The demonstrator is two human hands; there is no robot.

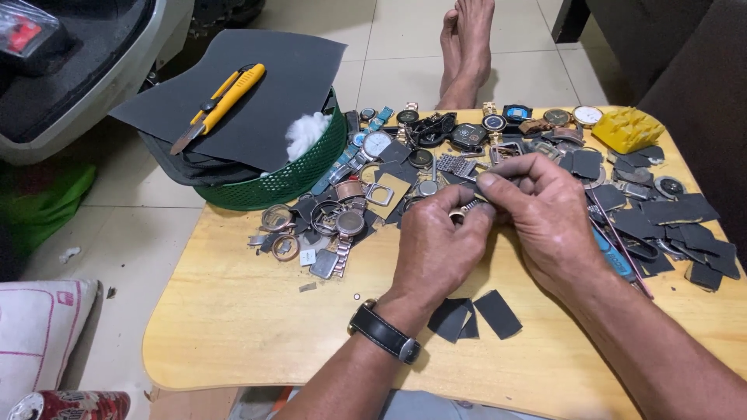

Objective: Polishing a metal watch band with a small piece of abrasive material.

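Both hands meet over the middle of a low wooden table (249, 327). My left hand (437, 247), with a black-strapped wristwatch (385, 334) on its wrist, pinches a small metal watch band piece (465, 208). My right hand (541, 210) grips the same piece from the right with its fingertips closed on it. Most of the piece is hidden by the fingers. Several watches, watch cases and bands (350, 218) lie scattered behind the hands. Dark sandpaper scraps (475, 315) lie on the table just below my hands.
A green basket (299, 175) at the table's back left holds cotton (306, 131) and is topped by a dark sandpaper sheet (257, 85) with a yellow utility knife (222, 103). More dark scraps (677, 225) and a yellow block (627, 128) sit at the right. Bare feet (465, 47) rest on the tiled floor beyond.
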